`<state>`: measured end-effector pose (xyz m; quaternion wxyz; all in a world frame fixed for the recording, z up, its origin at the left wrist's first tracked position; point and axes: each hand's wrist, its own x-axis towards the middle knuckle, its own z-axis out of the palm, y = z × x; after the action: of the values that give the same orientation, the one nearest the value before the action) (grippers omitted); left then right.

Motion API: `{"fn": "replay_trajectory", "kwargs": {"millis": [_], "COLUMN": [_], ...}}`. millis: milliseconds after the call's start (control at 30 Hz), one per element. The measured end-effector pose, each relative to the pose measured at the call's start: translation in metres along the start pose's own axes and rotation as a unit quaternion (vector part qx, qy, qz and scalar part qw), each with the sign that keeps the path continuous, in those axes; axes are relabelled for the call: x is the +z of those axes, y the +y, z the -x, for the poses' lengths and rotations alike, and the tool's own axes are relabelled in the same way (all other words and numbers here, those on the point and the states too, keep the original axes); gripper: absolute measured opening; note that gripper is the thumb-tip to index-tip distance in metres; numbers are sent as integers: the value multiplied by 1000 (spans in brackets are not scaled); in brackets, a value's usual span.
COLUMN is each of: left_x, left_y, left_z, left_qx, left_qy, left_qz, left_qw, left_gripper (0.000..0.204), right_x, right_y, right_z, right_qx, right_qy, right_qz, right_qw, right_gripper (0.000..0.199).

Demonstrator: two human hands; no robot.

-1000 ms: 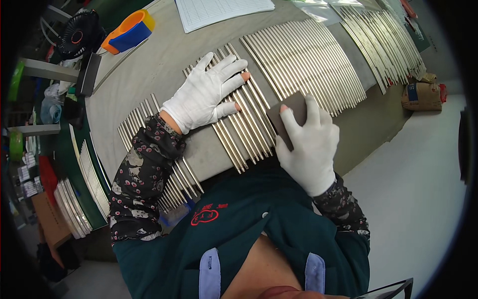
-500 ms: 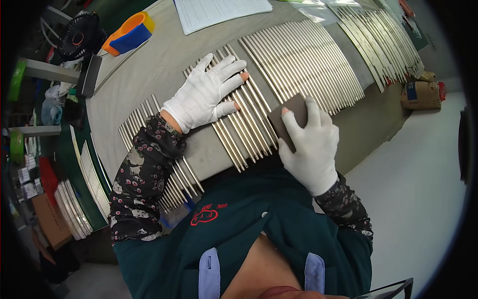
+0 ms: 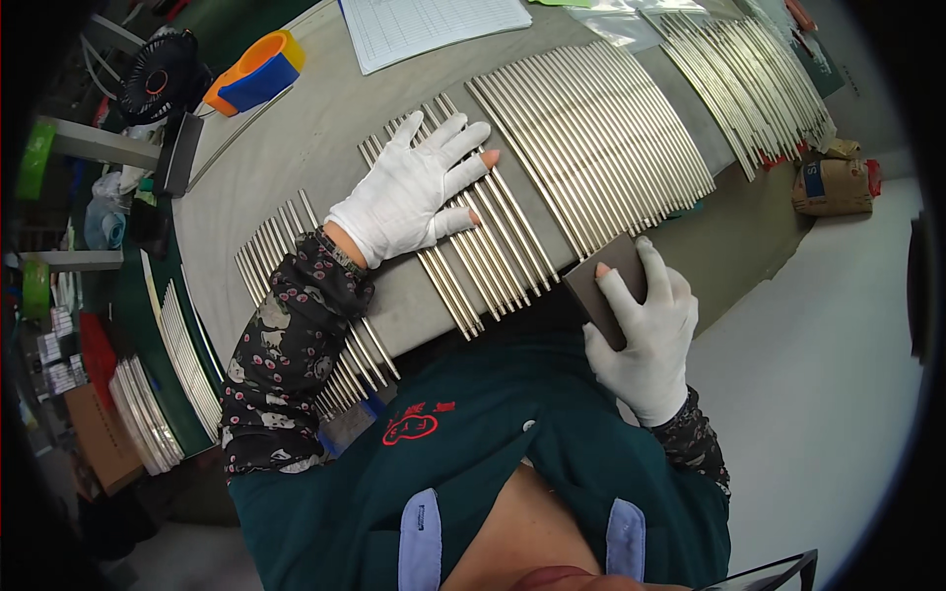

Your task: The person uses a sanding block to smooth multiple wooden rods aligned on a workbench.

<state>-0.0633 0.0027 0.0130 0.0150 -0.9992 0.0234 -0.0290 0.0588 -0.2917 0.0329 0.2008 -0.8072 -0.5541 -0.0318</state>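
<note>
My left hand [image 3: 414, 192], in a white glove with bare thumb and index fingertips, lies flat with spread fingers across a middle group of shiny metal rods [image 3: 458, 286]. A grey-brown rectangular block [image 3: 594, 297], which looks like a sanding block, is gripped in my gloved right hand [image 3: 652, 340]. The block is at the table's near edge, by the near ends of a wide, close-laid row of metal rods [image 3: 601, 138]; whether it touches them I cannot tell. Another group of rods [image 3: 258, 258] lies to the left, partly hidden beneath my left sleeve.
More rods [image 3: 744, 94] lie at the far right. Along the back are a ruled paper sheet [image 3: 434, 28], an orange and blue tape dispenser-like ring [image 3: 258, 71] and a small black fan [image 3: 158, 77]. A brown package [image 3: 833, 187] sits beyond the table's right edge.
My right hand has drawn the block toward me and to the right, from beside the wide row to its near ends. My left hand stays on the middle rods, almost unmoved.
</note>
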Motion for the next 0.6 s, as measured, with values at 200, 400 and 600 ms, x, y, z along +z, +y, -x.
{"fn": "replay_trajectory", "kwargs": {"millis": [200,400,600], "left_x": [-3,-4,-4], "left_y": [0,2,0], "left_z": [8,11,12], "left_qx": [-7,-15,-20], "left_qy": [-7,-6,4], "left_qz": [6,17,21], "left_qw": [1000,1000,1000], "left_gripper": [71,70,70], "right_x": [6,24,24], "right_y": [-3,-22,-21], "right_z": [-5,-42,-39], "right_qx": [-7,-24,-47], "right_qy": [1,1,-6], "right_qz": [2,49,62], "right_qw": [1000,998,997], "right_gripper": [66,55,53]}}
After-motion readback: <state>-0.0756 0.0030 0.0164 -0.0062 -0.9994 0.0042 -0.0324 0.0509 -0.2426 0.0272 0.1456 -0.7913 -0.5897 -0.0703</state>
